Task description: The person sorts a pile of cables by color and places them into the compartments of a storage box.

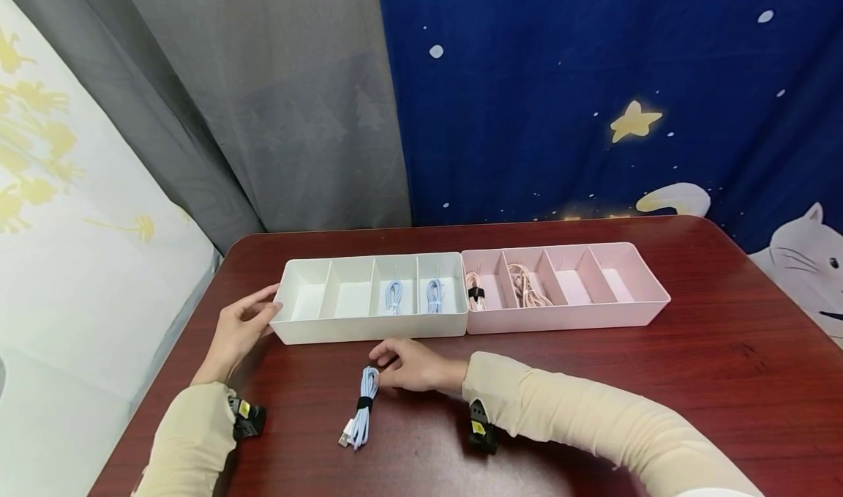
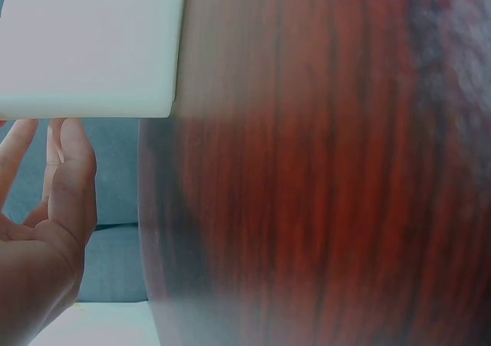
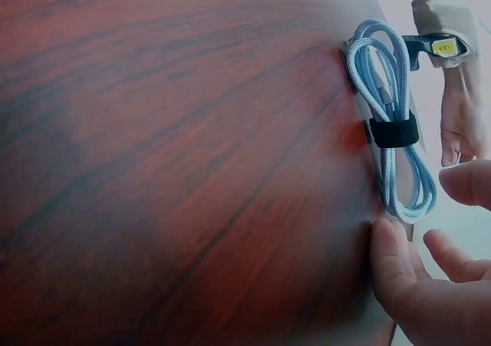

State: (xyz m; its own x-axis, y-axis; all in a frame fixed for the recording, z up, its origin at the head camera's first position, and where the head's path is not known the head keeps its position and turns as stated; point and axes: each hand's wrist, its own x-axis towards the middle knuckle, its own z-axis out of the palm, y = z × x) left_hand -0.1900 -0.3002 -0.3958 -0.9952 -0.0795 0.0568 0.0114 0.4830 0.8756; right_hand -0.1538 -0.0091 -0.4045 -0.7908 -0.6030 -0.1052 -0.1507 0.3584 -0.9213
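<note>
My left hand (image 1: 242, 330) touches the left end of a white divided box (image 1: 369, 329); in the left wrist view, the fingertips of that hand (image 2: 54, 208) meet the box's end wall (image 2: 88, 47). A light blue charging cable (image 1: 362, 413), coiled and bound with a black strap (image 3: 394, 131), lies on the table before the box, its plug end toward me. My right hand (image 1: 421, 365) is at the coil's far end. Seen from the right wrist, its thumb and fingers (image 3: 395, 258) are spread around the looped end, not closed on it.
Blue coiled cables (image 1: 393, 297) lie in the two right compartments of the white box. Against it stands a pink divided box (image 1: 566, 317); its two left compartments hold a strapped pink cable (image 1: 475, 292) and a looser pink one (image 1: 527, 288). Curtains (image 1: 316, 116) hang behind the table (image 1: 724, 350).
</note>
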